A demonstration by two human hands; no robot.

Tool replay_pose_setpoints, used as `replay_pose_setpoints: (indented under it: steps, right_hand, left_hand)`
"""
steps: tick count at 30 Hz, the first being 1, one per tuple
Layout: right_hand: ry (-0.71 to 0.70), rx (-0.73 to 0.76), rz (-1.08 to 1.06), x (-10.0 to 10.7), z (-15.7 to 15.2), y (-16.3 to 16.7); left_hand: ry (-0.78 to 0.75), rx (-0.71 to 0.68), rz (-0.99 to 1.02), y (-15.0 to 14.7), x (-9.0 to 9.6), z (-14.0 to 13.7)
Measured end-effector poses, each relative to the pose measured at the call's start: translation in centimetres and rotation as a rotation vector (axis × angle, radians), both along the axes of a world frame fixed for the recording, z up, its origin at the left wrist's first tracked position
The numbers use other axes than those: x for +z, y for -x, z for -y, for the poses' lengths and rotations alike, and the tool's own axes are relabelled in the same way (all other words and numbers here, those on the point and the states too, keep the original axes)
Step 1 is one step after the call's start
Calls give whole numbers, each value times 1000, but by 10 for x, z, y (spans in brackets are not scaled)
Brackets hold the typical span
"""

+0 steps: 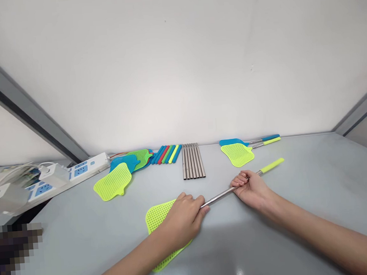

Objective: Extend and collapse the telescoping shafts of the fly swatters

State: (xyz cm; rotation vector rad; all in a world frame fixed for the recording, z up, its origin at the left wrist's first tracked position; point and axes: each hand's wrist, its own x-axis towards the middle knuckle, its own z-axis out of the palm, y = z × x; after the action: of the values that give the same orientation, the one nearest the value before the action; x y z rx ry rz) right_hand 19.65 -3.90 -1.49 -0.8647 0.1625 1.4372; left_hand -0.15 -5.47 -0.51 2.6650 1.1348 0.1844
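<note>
Between my two hands a fly swatter (221, 196) with a steel rod is held at a slant over the table. My left hand (186, 217) is closed around the rod's lower end, where it meets the yellow-green perforated head (159, 215), and covers part of that head. My right hand (249, 189), palm turned up, has its fingers wrapped round the rod farther along, just below the yellow-green grip (272, 165). Two swatters lie beyond my right hand, one yellow-green (238, 154) and one blue (233, 141).
Several steel rods (193, 162) lie side by side near the wall. Left of them are coloured handle grips (167, 154), then loose swatter heads in yellow-green (113, 183) and blue (125, 164). A power strip (87, 167) with plugs and cables runs along the table's left edge.
</note>
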Motion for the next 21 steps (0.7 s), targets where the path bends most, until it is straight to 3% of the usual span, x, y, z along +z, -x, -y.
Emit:
replay_pose_setpoints:
  steps: [21]
  right_hand:
    - [48,-12,-85,4,-1,-1]
  left_hand:
    - [-9,6,16,5,1,-6]
